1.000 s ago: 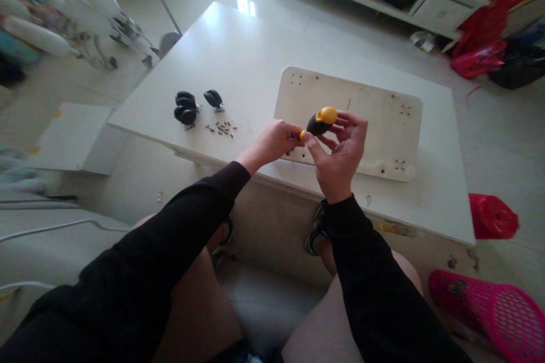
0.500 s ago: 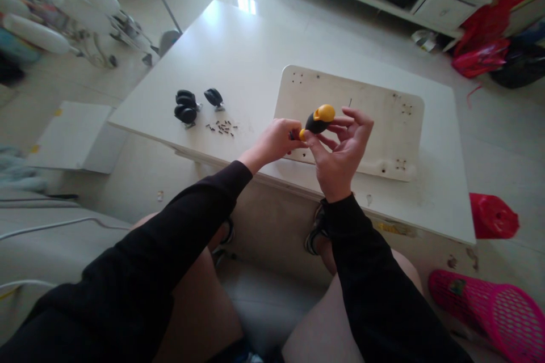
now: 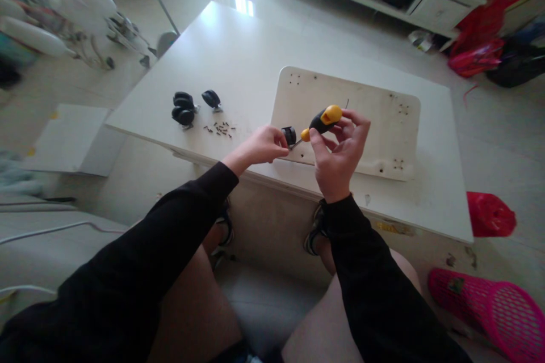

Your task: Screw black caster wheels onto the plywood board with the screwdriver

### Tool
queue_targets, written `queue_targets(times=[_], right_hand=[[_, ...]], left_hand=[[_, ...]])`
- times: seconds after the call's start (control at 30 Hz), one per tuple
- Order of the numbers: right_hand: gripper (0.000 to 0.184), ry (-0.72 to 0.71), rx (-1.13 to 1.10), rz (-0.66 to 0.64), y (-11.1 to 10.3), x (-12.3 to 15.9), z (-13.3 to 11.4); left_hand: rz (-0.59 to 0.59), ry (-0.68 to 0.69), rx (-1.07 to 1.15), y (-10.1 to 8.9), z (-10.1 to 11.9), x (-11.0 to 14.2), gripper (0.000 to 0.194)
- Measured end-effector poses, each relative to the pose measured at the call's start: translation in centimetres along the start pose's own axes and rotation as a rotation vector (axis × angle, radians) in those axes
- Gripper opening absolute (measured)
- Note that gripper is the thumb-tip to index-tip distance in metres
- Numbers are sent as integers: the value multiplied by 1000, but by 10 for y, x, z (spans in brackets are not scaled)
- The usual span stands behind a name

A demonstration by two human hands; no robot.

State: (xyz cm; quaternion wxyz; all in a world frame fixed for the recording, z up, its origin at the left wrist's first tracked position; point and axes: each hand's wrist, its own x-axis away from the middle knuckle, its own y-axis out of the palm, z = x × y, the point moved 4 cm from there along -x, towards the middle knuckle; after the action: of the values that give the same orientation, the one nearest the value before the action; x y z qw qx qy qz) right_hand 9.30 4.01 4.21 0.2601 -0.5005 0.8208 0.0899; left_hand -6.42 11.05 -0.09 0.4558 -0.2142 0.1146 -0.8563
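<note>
My right hand (image 3: 338, 153) grips a black and yellow screwdriver (image 3: 322, 119) by its handle, its tip pointing down and left. My left hand (image 3: 259, 146) is closed beside a black caster wheel (image 3: 289, 135) that stands at the near left corner of a white board (image 3: 374, 119); the fingers touch or pinch its base. The screwdriver tip sits at the caster's base plate. The board lies flat on a white table (image 3: 238, 57).
Three more black casters (image 3: 187, 108) and several small dark screws (image 3: 219, 127) lie on the table's left part. A pink mesh basket (image 3: 489, 306) and a red bag (image 3: 489, 214) sit on the floor at right. A white shelf unit stands at the back.
My left hand has slid left and down a little, uncovering the black caster at the board's corner. The screwdriver has tilted slightly, tip still at the caster.
</note>
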Motion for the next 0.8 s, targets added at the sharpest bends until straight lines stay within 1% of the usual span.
queue_targets(times=[0.03,0.07,0.1,0.17,0.23,0.3,0.37,0.5,0.7,0.8], right_hand=[[48,5,3,0,0,0,1],[46,7,8,-1,-1,-1,1],[44,6,16,-3,-1,-1,1],[43,-7,44,-3,-3,-2,-1],[47,-25,79,-3,-5,-3,-3],[56,-42,107,-11,-7,-4,-7],[60,-73,119,-37,-8,-4,-10],[51,-134,141,-75,-8,-4,-13],[41,-140,173,0,-12,-5,-14],[42,-157,142,-7,-13,-5,-15]], left_hand=[[-49,-87,43,5,-6,6,6],[-62,-144,102,11,-10,11,4],[-43,-179,172,16,-13,15,3],[39,-227,326,25,-19,18,11],[111,-289,467,32,-25,17,16],[142,-360,568,36,-30,14,17],[145,-403,630,39,-31,13,18],[127,-418,682,40,-29,13,23],[149,-401,726,41,-32,7,11],[148,-370,737,40,-34,3,9]])
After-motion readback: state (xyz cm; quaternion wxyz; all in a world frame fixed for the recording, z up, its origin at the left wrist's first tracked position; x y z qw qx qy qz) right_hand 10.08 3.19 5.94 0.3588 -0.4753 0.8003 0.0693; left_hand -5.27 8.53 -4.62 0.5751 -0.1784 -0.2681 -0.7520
